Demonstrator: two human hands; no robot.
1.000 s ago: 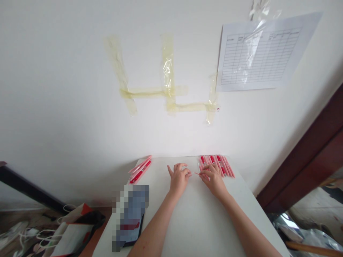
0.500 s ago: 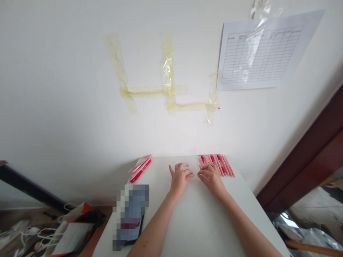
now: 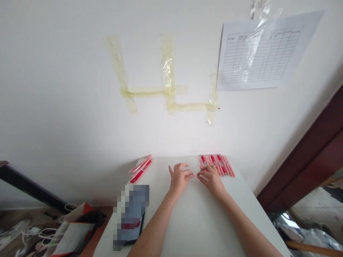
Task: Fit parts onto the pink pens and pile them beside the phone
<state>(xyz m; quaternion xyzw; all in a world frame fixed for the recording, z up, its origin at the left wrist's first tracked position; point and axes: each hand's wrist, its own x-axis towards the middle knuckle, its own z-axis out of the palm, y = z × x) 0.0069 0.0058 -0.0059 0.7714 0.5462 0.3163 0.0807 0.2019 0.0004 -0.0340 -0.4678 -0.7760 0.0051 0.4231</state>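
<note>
Between my hands runs a short, thin pinkish piece (image 3: 195, 175), too small to name, held level above the white table. My left hand (image 3: 180, 179) pinches its left end between thumb and forefinger, with the other fingers spread. From the right, my right hand (image 3: 211, 180) pinches the other end, fingers bent together. Just behind my right hand lies a row of red pens and pink sticks (image 3: 222, 165), partly hidden by it. A smaller bunch of pink pieces with a red pen (image 3: 141, 170) lies at the table's back left corner.
The white table (image 3: 198, 221) stands against a wall with yellowed tape and a taped-up printed sheet (image 3: 264, 57). A phone (image 3: 132, 233), partly pixelated, lies at the left edge. Bags (image 3: 76, 232) stand on the floor to the left; a dark red frame (image 3: 302, 160) rises at right.
My hands have drawn very slightly closer together, with less of the thin pinkish piece showing between them. Everything else stays in place.
</note>
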